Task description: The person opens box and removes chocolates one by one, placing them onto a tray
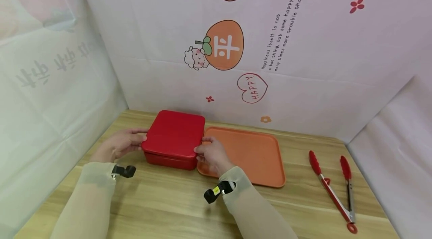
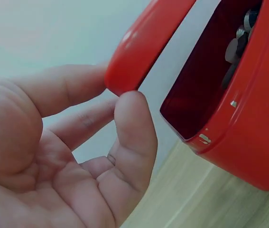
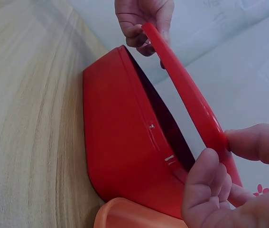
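A red square lid (image 1: 175, 132) is raised off its red box (image 1: 170, 161), with a gap between them in both wrist views. My left hand (image 1: 125, 143) pinches the lid's left edge between thumb and fingers. At the opposite edge, my right hand (image 1: 215, 155) grips the lid the same way. Inside the open box (image 2: 255, 128), several small dark and whitish round pieces (image 2: 241, 42) show in the left wrist view; their kind cannot be told. The rest of the contents is hidden. The box stands on the wooden table.
An orange tray (image 1: 249, 152) lies right beside the box, its left edge close to the box wall. Farther right, red-tipped tongs (image 1: 338, 201) lie spread on the table (image 1: 162, 201). White printed cloth (image 1: 303, 92) walls the table at the back and sides.
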{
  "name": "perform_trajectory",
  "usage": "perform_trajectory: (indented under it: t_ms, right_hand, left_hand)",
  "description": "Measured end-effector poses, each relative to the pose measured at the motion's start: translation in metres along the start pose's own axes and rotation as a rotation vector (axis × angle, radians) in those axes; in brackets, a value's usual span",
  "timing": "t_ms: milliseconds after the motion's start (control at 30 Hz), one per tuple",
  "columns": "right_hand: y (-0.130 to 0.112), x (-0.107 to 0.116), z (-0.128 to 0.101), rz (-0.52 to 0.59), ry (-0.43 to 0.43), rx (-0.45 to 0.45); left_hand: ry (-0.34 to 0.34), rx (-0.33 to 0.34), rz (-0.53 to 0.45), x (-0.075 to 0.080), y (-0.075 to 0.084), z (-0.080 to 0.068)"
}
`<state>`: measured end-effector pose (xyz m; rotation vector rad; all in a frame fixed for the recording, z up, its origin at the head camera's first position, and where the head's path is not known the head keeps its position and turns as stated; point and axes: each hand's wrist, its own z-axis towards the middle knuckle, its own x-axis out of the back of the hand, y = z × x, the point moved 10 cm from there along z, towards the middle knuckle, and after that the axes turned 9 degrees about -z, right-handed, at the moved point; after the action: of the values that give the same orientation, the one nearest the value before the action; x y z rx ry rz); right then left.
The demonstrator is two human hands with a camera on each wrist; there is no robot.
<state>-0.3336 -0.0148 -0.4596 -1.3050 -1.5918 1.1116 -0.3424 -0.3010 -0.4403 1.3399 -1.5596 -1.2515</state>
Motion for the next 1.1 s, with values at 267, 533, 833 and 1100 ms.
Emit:
perform_trajectory:
  t_ms: [267, 533, 833, 1100]
  right_hand:
    - [-0.007, -0.002, -0.009, -0.008, -0.027, 0.017]
    - [-0.006, -0.009, -0.025, -0.006, -0.102, 0.036]
    - [-0.003, -0.022, -0.046, -0.018, -0.195, 0.076]
    - [0.012, -0.033, -0.062, -0.166, -0.239, 0.063]
  left_hand:
    - [-0.013, -0.017, -0.033, -0.003, 0.005, -0.012]
    - [-0.049, -0.055, -0.006, -0.005, 0.007, -0.033]
    - [-0.081, -0.091, 0.027, -0.005, 0.0, -0.062]
    - [-0.109, -0.078, 0.095, -0.005, -0.008, -0.088]
